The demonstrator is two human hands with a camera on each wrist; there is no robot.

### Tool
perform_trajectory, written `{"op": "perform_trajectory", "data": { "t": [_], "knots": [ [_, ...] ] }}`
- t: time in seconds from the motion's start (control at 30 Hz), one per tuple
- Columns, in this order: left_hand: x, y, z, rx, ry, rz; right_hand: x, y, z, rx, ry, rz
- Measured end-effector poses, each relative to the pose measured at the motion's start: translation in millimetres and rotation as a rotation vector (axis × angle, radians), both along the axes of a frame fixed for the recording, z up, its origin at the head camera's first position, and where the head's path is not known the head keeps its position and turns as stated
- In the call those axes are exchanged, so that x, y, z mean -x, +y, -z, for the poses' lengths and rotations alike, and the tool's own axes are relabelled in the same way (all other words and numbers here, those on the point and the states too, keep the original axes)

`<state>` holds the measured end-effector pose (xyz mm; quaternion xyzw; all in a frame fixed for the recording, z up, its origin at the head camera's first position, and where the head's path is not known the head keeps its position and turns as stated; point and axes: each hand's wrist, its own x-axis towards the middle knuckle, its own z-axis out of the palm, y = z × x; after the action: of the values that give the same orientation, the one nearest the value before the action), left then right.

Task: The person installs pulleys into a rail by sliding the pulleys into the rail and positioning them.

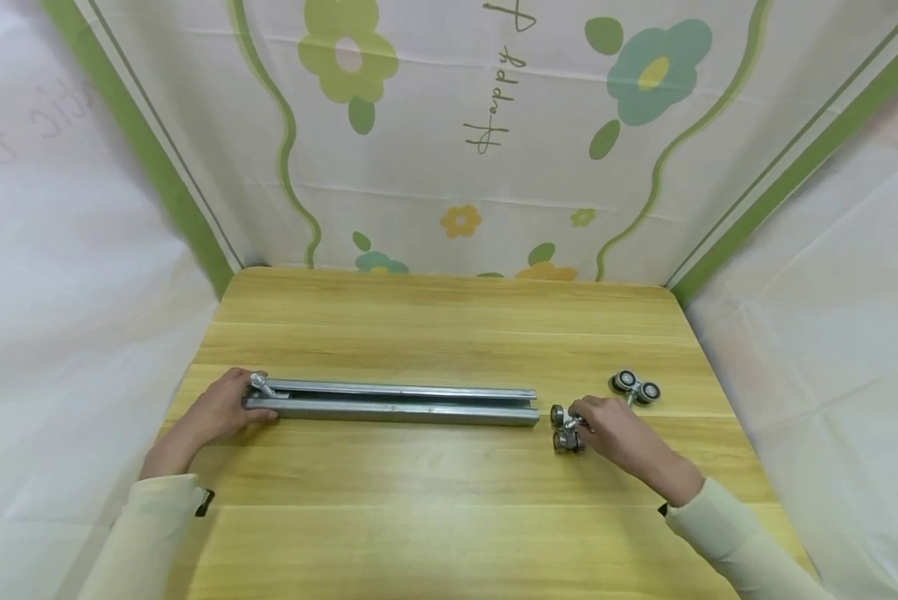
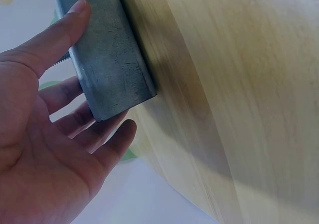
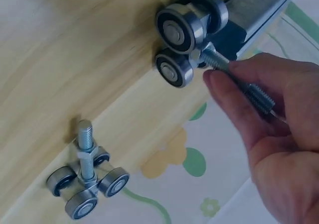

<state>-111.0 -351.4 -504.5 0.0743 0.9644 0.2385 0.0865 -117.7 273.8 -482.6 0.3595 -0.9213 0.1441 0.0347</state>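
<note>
A steel channel rail [image 1: 404,412] lies lengthwise on the table, its slot facing up. My left hand [image 1: 227,407] grips its left end, the thumb [image 2: 77,22] on the near side wall and the fingers at the far side. A bolt [image 1: 261,384] sticks up out of the slot there. My right hand [image 1: 616,432] pinches the threaded bolt [image 3: 215,58] of a roller trolley [image 3: 174,32] just off the rail's right end. The wheels of this trolley face the rail's opening. A second roller trolley [image 1: 633,387] stands behind my right hand, its bolt pointing up in the right wrist view.
The wooden table [image 1: 389,517] has rounded back corners. A white cloth screen [image 1: 419,167] with printed flowers rises behind its back edge, and white sheets [image 1: 831,333] close off both sides.
</note>
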Motion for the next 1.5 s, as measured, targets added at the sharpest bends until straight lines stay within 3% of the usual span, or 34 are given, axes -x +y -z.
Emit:
{"op": "perform_trajectory", "data": {
  "t": [0.27, 0.6, 1.23, 1.5],
  "knots": [
    [0.9, -0.4, -1.2, -0.001, -0.003, 0.002, 0.2, -11, 3.3, -0.056, -0.005, 0.130],
    [5.1, 1.4, -1.1, -0.014, -0.006, -0.004, 3.7, -19, 2.0, -0.103, -0.066, 0.226],
    [3.0, 1.9, -2.3, -0.021, -0.006, -0.005, 7.2, -19, -1.3, -0.074, -0.057, 0.194],
    [1.1, 1.3, -0.3, -0.016, -0.006, -0.013, 9.5, -21, -3.2, -0.014, -0.047, 0.145]
  ]
}}
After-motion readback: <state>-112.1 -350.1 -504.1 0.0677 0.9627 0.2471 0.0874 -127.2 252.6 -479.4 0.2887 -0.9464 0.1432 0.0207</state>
